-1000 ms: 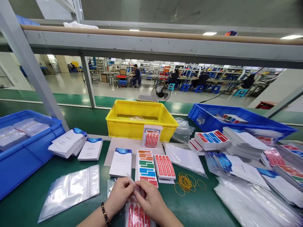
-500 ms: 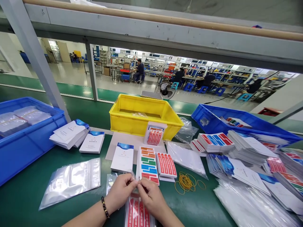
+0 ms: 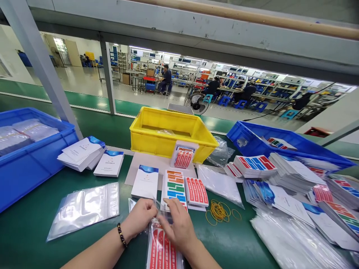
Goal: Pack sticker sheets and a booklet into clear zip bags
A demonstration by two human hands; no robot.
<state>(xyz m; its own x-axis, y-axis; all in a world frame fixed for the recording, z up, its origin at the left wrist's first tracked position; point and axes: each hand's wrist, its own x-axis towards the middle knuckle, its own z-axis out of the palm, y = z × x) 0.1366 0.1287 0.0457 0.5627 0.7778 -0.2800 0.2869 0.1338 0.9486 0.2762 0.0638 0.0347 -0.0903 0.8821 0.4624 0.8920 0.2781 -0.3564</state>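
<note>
A clear plastic bag point(image 3: 165, 249) with red-and-white sticker sheets inside lies in front of me at the bottom edge. My left hand point(image 3: 142, 213) is closed, pinching the top of this bag between thumb and fingers. Over the bag's upper right, my right hand point(image 3: 179, 224) has its thumb and fingers apart, the thumb close to the bag's mouth. Just beyond my fingers is a stack of multicoloured sticker sheets point(image 3: 175, 186), partly covered by my right fingertips. Red sticker sheets point(image 3: 196, 191) lie to its right, and a stack of white-and-blue booklets point(image 3: 145, 182) to its left.
Flat clear bags point(image 3: 84, 209) lie at the left. Yellow rubber bands point(image 3: 218, 211) sit right of my hands. A yellow bin point(image 3: 168, 145) stands behind, between a left blue bin point(image 3: 36, 160) and a right blue bin point(image 3: 252, 144). Booklet stacks point(image 3: 291, 209) and more bags crowd the right.
My right hand has gone from pinching the bag's top beside the left hand to spread fingers, moving slightly forward. The left hand keeps its pinch. The view has tilted slightly.
</note>
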